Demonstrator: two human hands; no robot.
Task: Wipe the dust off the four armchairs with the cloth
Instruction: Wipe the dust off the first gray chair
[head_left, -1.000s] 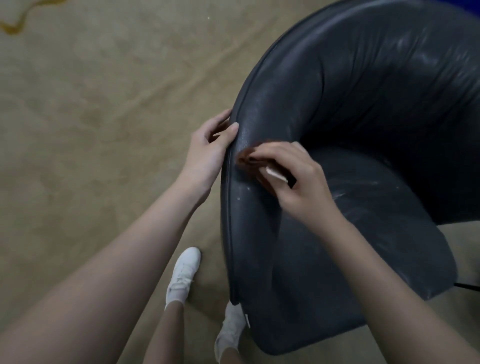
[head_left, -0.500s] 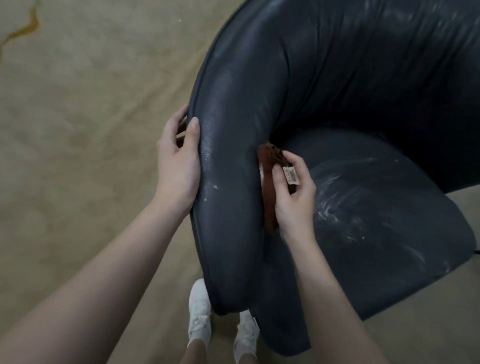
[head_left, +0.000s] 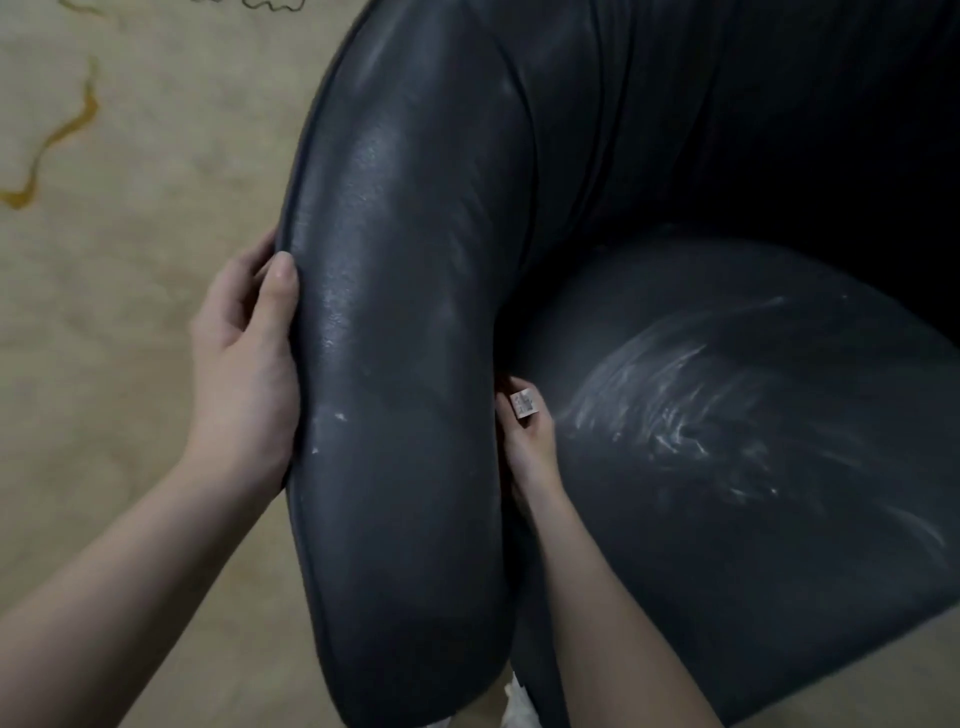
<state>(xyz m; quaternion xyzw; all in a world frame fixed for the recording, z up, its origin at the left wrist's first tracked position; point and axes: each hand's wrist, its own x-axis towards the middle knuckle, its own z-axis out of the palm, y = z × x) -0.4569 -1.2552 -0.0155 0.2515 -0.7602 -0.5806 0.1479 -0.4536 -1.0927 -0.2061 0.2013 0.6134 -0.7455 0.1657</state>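
Observation:
A dark grey leather armchair (head_left: 415, 260) fills most of the head view. Its padded armrest runs from top to bottom through the middle. My left hand (head_left: 244, 374) grips the armrest's outer edge, thumb on top and fingers behind it. My right hand (head_left: 530, 441) is low against the armrest's inner side, where it meets the seat (head_left: 727, 415). It holds the cloth, of which only the white tag (head_left: 524, 404) shows; the rest is hidden by the hand and armrest. White dust streaks lie across the seat.
Beige carpet (head_left: 130, 260) with a yellow wavy line (head_left: 67, 130) lies to the left of the chair. The tip of my white shoe (head_left: 519, 712) shows at the bottom edge, under the armrest.
My right hand has slid the cloth from the armrest's top down its inner side to the seat. My left hand has stayed on the outer edge. The view has come closer.

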